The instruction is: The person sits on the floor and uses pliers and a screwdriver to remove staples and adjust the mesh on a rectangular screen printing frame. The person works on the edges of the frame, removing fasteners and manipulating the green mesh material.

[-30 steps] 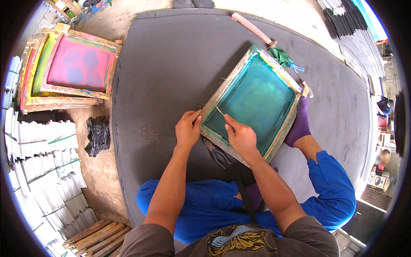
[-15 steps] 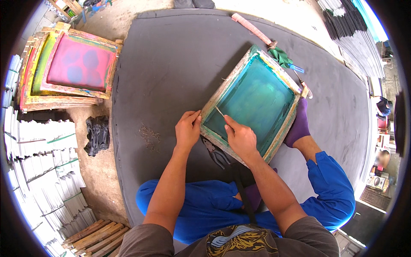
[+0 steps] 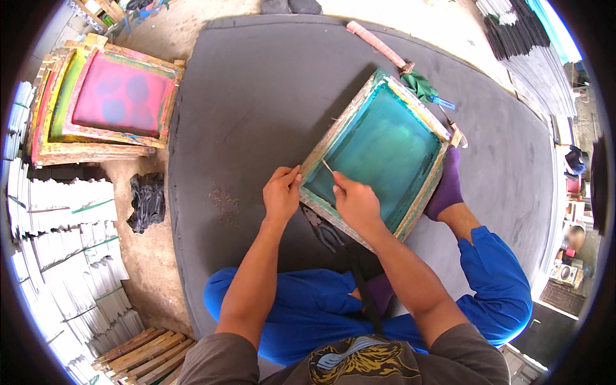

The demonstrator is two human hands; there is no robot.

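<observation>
The wooden frame (image 3: 378,151) with its teal screen lies tilted on the grey mat (image 3: 256,102), right of centre. The right hand (image 3: 356,205) pinches a thin tool (image 3: 328,168) against the screen's near corner. The left hand (image 3: 281,192) presses loosely curled fingers on the frame's edge. A stack of coloured frames (image 3: 109,102) sits upper left; white paper bundles (image 3: 58,256) line the left.
</observation>
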